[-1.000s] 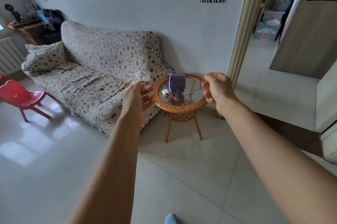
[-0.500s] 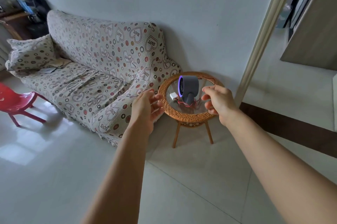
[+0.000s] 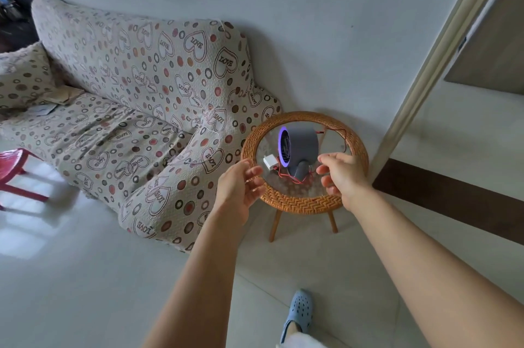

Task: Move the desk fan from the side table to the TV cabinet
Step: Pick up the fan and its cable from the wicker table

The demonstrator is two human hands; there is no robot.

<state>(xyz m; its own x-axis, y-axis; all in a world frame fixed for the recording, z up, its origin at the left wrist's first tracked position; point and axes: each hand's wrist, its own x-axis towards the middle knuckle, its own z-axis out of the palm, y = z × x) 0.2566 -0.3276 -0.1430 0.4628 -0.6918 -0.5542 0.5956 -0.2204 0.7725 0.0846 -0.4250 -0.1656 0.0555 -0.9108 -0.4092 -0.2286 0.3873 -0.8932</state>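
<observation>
Item: desk fan point(image 3: 300, 149), grey drum body on a short neck, violet ring lit around its left-facing front. Location: right of frame centre, standing upright on the glass surface of the round wicker side table point(image 3: 303, 203), which sits against the wall between the patterned sofa point(image 3: 136, 109) and the door frame point(image 3: 431, 64).

Attachments: thin red wires point(image 3: 336, 132) run from the fan over the far rim, and more red wire loops at its foot beside a small white plug block point(image 3: 269, 162). Judged a snag risk on lifting; whether the lead is plugged in anywhere, I cannot tell.

My left hand point(image 3: 241, 187): spread wide, empty, at the table's left rim. My right hand point(image 3: 340, 174): likewise wide and empty, low right of the fan. Neither touches it. I place them either side so the drum can be cupped from both flanks.

Destination: TV cabinet, not in view.

Status: reach in progress, by my estimate; lift not yet begun.
</observation>
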